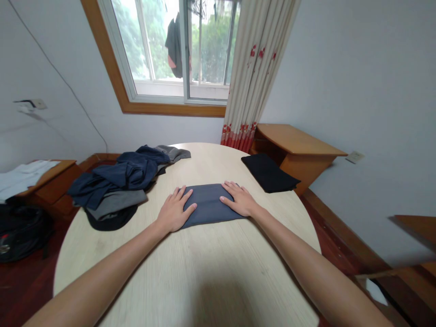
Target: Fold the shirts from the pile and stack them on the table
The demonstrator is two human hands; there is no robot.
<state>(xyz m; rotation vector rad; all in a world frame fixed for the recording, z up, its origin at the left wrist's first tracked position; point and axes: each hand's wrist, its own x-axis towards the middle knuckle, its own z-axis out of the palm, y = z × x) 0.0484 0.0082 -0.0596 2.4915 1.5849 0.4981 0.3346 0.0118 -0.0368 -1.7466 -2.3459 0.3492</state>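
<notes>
A blue-grey garment point(208, 204), folded into a flat rectangle, lies on the round wooden table point(211, 245) in front of me. My left hand point(176, 210) rests flat on its left end with the fingers spread. On the right end, my right hand point(239, 200) also lies flat, fingers apart. Neither hand grips the cloth. What kind of garment it is cannot be made out from the folded shape.
Rumpled dark blue and grey clothes point(122, 175) are heaped at the table's left. A folded black garment point(269, 173) lies at the back right. Beyond the table stand a wooden desk point(299, 138) and a curtain point(254, 68). A black bag point(22, 231) sits at far left.
</notes>
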